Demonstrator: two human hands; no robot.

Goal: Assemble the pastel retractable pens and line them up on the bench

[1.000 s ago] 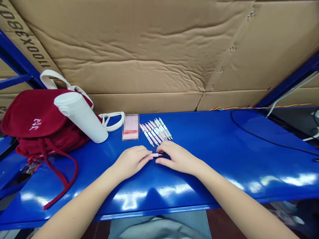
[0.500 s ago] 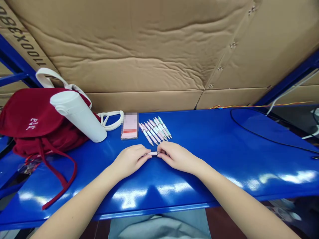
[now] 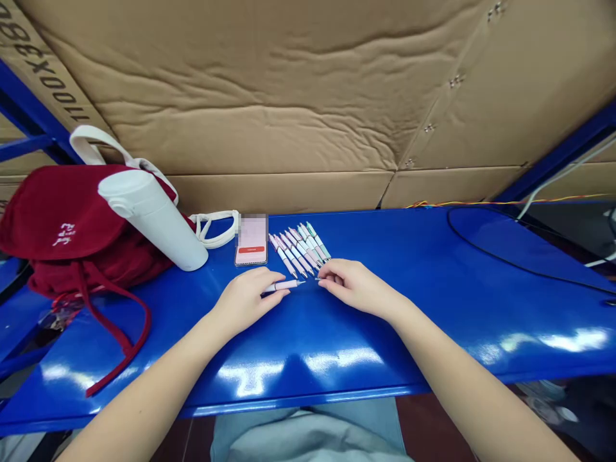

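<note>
The left hand (image 3: 248,301) pinches a pink retractable pen (image 3: 283,285) across its barrel, the tip just short of the empty, loosely curled right hand (image 3: 359,287). A slip from that light hold could roll the pen across the glossy blue workbench (image 3: 366,346) or scatter the neat row of pens (image 3: 299,251).

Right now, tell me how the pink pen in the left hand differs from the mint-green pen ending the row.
The pink pen is gripped by the left hand, while the mint-green pen lies untouched in the row. The pink pen points sideways toward the right hand; the mint-green pen slants with its neighbours. Both are slim, with pointed tips.
</note>
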